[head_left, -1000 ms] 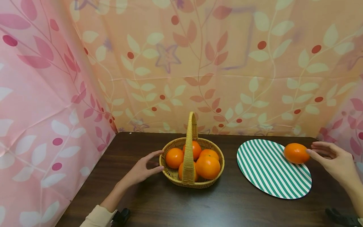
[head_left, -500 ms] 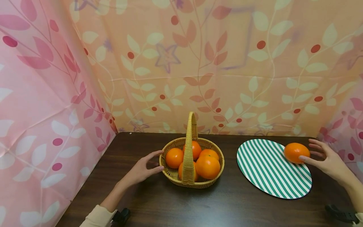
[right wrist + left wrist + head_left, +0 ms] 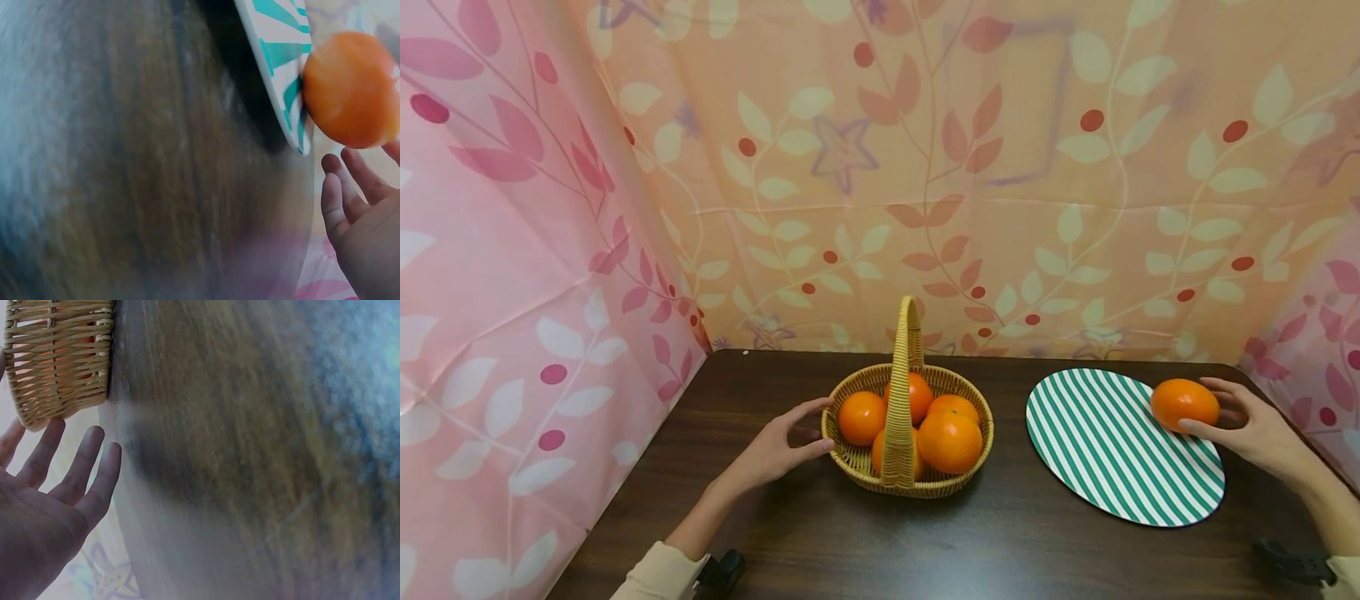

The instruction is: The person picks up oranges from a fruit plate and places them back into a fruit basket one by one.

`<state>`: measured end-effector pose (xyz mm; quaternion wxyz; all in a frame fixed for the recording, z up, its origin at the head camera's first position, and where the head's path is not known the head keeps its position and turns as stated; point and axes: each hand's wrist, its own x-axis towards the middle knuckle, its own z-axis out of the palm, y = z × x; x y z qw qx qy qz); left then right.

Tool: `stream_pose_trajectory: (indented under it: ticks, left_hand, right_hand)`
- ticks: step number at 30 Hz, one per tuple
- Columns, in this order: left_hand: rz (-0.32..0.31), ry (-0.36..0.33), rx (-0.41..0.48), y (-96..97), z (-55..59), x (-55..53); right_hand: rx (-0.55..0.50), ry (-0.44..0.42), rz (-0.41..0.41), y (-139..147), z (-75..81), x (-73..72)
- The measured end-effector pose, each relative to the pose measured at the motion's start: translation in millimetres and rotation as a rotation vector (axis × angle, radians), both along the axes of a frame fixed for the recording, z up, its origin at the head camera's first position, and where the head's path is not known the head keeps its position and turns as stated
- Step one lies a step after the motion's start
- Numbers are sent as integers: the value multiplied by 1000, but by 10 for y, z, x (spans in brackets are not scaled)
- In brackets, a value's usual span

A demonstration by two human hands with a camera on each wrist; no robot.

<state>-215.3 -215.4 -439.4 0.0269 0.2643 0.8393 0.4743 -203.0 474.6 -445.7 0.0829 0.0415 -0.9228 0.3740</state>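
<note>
A yellow wicker basket with a tall arched handle holds several oranges. My left hand rests at its left rim, thumb and forefinger spread; in the left wrist view, loosely extended fingers touch or nearly touch the wicker wall. One more orange lies on the right part of an oval green-and-white striped placemat. My right hand is around this orange's right side, thumb in front and fingers behind. In the right wrist view, the fingertips lie close against the orange; the thumb is hidden there.
The dark brown table carries basket and placemat, with bare wood between them. A patterned peach curtain hangs behind the table's back edge, and pink cloth hangs at the sides.
My right hand has moved left, from the orange's right edge to around it, the thumb sliding across its front. The left hand, basket and orange have stayed in place.
</note>
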Motion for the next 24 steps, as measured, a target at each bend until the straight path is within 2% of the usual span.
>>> stream_pose_trajectory:
  ticks: [5, 13, 20, 24]
  left_hand:
    - [-5, -9, -1, -6, -6, -3]
    - [9, -18, -13, -23, -18, -7]
    - [19, -18, -18, -35, -27, 3]
    - [12, -13, -6, -11, -12, 7]
  right_hand:
    - [42, 12, -27, -15, -6, -21]
    - [-1, 39, -40, -85, 102, -47]
    - [-17, 73, 28, -224, 229, -99]
    - [-44, 103, 87, -400, 335, -155]
